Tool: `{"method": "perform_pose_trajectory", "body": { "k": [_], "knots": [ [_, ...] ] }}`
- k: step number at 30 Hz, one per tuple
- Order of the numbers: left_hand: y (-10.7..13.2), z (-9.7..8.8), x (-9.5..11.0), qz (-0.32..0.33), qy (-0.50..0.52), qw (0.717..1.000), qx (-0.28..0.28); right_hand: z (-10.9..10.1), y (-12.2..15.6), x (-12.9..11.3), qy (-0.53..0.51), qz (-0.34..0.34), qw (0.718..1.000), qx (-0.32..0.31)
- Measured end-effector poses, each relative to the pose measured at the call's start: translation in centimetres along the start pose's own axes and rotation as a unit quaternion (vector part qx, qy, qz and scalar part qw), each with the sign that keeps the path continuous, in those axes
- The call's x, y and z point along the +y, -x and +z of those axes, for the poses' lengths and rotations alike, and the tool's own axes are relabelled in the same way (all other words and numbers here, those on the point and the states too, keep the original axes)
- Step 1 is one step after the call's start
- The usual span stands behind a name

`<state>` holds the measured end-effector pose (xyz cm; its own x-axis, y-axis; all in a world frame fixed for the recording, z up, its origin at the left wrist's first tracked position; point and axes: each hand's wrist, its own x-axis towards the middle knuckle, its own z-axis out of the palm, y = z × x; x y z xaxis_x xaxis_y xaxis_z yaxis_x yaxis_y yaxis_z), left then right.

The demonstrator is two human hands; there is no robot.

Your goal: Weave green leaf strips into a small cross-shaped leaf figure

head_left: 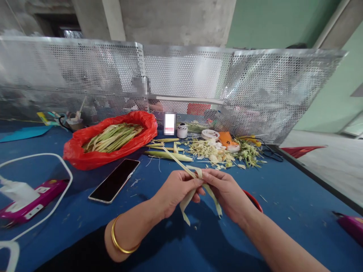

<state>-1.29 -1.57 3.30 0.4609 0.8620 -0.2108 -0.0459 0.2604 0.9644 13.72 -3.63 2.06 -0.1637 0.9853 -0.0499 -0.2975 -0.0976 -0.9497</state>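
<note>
Blue table [283,230] under my grip. Red bag [90,161] of long leaves [115,138] beyond it, to the left. My left hand [178,189] and right hand [227,189] pinch the pale strips [185,204] where they cross; ends hang below. Likely light, pliable, may split lengthwise. I'd hold flat, close to the crossing.
</note>
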Motion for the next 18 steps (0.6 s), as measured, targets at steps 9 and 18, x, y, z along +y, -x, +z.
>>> {"method": "perform_pose_trajectory", "body": {
  "k": [9, 18],
  "knots": [
    [0.2, 0.8, -0.8, 0.007, -0.035, 0.999, -0.019, 0.1, -0.1, 1.3, -0.072, -0.037, 0.991, 0.104],
    [-0.1, 0.2, -0.6, 0.022, 0.057, 0.998, 0.007, -0.9, -0.4, 0.0, 0.161, -0.139, 0.961, 0.177]
  ]
}}
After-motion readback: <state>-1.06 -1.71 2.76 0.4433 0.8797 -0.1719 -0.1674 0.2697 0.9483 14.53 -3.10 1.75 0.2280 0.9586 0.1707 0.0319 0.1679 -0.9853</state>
